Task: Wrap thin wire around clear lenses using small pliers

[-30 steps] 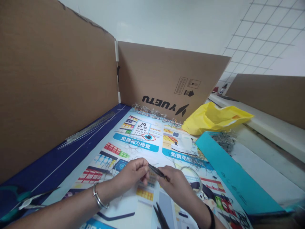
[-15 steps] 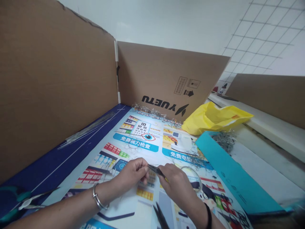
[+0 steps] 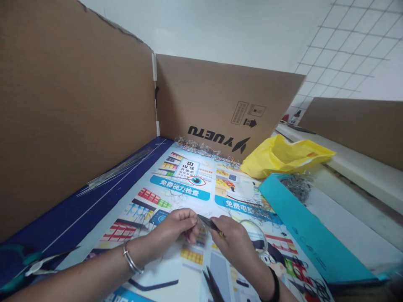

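My right hand [image 3: 231,237] is closed around needle-nose pliers [image 3: 210,224] with dark jaws and a bit of yellow on the handle. The jaws point left and reach the fingertips of my left hand [image 3: 181,226]. That hand is closed in a pinch on what looks like a thin wire, mostly hidden by the fingers. Below my hands, the dark pointed tips of another tool [image 3: 212,285] lie on the printed sheet [image 3: 163,268]. A clear ring-shaped coil [image 3: 263,239] sits just beyond my right wrist.
Green-handled scissors [image 3: 34,264] lie at the left, near a bundle of thin straight wires [image 3: 118,170]. Tangled wire pieces [image 3: 204,147] line the back cardboard panel [image 3: 220,92]. On the right are a yellow bag [image 3: 277,157], a turquoise strip [image 3: 302,222] and a wire heap [image 3: 296,186].
The pliers and my right hand have shifted slightly, with the jaws tilting a little. My left fingers have turned slightly. Everything else stays in place.
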Action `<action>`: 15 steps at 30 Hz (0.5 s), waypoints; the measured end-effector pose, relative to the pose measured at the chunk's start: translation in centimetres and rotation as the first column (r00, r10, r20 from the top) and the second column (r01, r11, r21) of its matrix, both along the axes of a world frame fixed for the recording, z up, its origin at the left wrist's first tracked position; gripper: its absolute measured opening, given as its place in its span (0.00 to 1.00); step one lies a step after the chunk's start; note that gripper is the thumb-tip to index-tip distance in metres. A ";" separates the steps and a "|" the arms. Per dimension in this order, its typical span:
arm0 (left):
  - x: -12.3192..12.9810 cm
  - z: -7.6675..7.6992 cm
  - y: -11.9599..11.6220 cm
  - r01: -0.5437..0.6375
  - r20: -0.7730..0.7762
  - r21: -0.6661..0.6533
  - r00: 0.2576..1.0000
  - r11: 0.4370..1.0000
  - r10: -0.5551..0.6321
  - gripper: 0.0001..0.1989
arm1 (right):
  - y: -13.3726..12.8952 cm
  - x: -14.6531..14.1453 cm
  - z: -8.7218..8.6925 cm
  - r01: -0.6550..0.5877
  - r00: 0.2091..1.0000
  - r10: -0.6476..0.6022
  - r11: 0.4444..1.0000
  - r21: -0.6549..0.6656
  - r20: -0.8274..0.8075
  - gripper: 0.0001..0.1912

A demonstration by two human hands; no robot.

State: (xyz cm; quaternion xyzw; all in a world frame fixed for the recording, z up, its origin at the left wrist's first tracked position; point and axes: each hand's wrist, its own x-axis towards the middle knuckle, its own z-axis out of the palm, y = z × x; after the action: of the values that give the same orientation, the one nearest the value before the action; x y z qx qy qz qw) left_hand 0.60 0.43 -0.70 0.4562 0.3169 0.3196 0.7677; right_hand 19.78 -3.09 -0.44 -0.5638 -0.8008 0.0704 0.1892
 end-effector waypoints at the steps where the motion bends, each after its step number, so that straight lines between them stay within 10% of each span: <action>1: 0.0 0.0 0.0 0.006 0.007 -0.007 1.000 1.000 -0.006 0.12 | 0.0 0.0 0.0 0.005 1.000 -0.005 1.000 -0.005 -0.009 0.08; 15: 0.0 -0.1 0.1 0.014 -0.005 0.003 1.000 1.000 -0.014 0.14 | 0.1 -0.5 -0.3 -0.001 0.997 -0.005 0.997 -0.082 -0.078 0.10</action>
State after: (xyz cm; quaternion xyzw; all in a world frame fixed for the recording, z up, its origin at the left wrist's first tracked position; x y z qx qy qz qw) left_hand 0.62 0.48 -0.78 0.4603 0.3150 0.3135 0.7686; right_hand 19.23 -2.96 -0.76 -0.5688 -0.7887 0.1248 0.1972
